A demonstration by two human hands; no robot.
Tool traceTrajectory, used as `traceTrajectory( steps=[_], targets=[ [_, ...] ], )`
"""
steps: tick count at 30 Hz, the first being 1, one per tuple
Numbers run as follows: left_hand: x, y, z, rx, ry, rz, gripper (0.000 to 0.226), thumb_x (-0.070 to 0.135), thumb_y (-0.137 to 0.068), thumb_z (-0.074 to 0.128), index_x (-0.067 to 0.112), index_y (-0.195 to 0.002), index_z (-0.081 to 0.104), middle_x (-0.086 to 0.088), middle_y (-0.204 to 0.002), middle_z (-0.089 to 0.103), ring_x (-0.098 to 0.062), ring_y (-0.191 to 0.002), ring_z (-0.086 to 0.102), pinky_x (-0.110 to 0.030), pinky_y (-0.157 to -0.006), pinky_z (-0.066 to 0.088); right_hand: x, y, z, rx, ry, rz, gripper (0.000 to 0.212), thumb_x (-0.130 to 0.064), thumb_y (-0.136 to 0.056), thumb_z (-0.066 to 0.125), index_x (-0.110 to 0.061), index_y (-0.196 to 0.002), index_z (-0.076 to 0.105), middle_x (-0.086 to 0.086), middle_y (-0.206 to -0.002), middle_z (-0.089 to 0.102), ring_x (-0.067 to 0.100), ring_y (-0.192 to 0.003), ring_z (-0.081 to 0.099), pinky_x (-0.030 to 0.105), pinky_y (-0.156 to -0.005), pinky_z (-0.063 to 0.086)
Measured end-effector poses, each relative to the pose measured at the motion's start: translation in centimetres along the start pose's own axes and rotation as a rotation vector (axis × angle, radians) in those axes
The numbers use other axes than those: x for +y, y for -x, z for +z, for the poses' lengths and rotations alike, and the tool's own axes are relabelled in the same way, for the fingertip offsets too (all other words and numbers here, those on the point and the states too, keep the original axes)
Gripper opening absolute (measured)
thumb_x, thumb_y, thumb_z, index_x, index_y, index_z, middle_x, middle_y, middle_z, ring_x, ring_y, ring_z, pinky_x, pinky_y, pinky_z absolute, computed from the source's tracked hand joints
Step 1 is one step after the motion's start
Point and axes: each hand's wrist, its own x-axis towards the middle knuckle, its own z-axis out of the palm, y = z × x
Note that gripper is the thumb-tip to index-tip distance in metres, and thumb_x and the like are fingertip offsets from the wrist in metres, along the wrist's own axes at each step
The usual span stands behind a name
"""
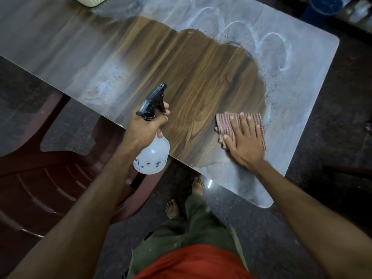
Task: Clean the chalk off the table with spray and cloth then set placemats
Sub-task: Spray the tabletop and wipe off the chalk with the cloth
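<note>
A wooden table has a wiped dark-brown patch in its middle, with pale chalk haze and chalk loops around it. My left hand grips the neck of a white spray bottle with a black trigger head, held over the table's near edge. Flat on a red-and-white checked cloth, my right hand presses it onto the table at the border of the wiped patch, near the front edge.
A dark red plastic chair stands at the left by the table. A pale object lies at the table's far edge. A blue bucket sits at the top right on the floor. My bare feet are below the table edge.
</note>
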Motion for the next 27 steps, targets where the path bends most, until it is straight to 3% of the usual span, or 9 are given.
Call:
traceTrajectory(
  steps=[3,9,14,17,22,27],
  targets=[
    [-1.0,0.7,-0.7,-0.001,0.006,0.001,0.021,0.0,-0.087,0.062,0.016,-0.1,0.066,-0.002,-0.101,0.071,-0.012,-0.04,0.051,-0.017,-0.056,0.047,-3.1,-2.1,0.1,0.042,-0.031,0.087,0.073,-0.063,-0.096,0.016,-0.027,-0.159,0.01,0.007,-0.167,0.002,0.026,-0.153,-0.001,0.047,-0.122,-0.002],
    [-1.7,1.5,-0.6,-0.054,-0.021,0.017,0.02,0.001,-0.088,0.062,0.016,-0.1,0.065,-0.003,-0.101,0.07,-0.01,-0.039,0.05,-0.019,-0.055,0.047,-9.7,0.7,2.6,0.051,-0.003,-0.092,0.071,-0.064,-0.097,0.023,-0.029,-0.158,0.016,0.005,-0.167,0.009,0.026,-0.153,0.007,0.049,-0.122,0.005],
    [-1.5,1.6,-0.6,-0.089,-0.031,0.034,0.02,0.003,-0.088,0.061,0.017,-0.102,0.065,-0.001,-0.103,0.07,-0.009,-0.041,0.051,-0.017,-0.057,0.047,-7.3,5.9,3.9,0.067,0.018,-0.214,0.067,-0.061,-0.098,0.027,-0.028,-0.157,0.024,0.005,-0.165,0.016,0.025,-0.153,0.011,0.046,-0.123,0.009],
    [-1.6,1.6,-1.1,-0.101,-0.021,0.041,0.02,0.003,-0.088,0.061,0.018,-0.101,0.065,-0.002,-0.102,0.071,-0.01,-0.042,0.051,-0.018,-0.057,0.048,-4.4,6.8,3.7,0.068,0.048,-0.156,0.068,-0.063,-0.098,0.021,-0.03,-0.157,0.019,0.004,-0.166,0.013,0.024,-0.153,0.01,0.045,-0.123,0.007],
    [-2.4,1.8,-1.7,-0.099,-0.031,0.047,0.021,0.001,-0.087,0.062,0.016,-0.101,0.066,-0.002,-0.101,0.071,-0.012,-0.042,0.052,-0.02,-0.057,0.049,-5.1,3.3,2.3,0.098,-0.008,0.119,0.07,-0.063,-0.098,0.019,-0.029,-0.159,0.013,0.006,-0.167,0.006,0.026,-0.153,0.004,0.048,-0.123,0.002],
    [-2.2,1.7,-1.0,-0.15,-0.06,0.06,0.021,0.001,-0.087,0.061,0.016,-0.102,0.065,-0.001,-0.1,0.071,-0.009,-0.041,0.051,-0.018,-0.058,0.048,-10.1,3.4,3.7,0.116,-0.002,0.032,0.071,-0.064,-0.096,0.022,-0.027,-0.158,0.021,0.007,-0.166,0.014,0.027,-0.152,0.011,0.049,-0.122,0.008]
  ],
)
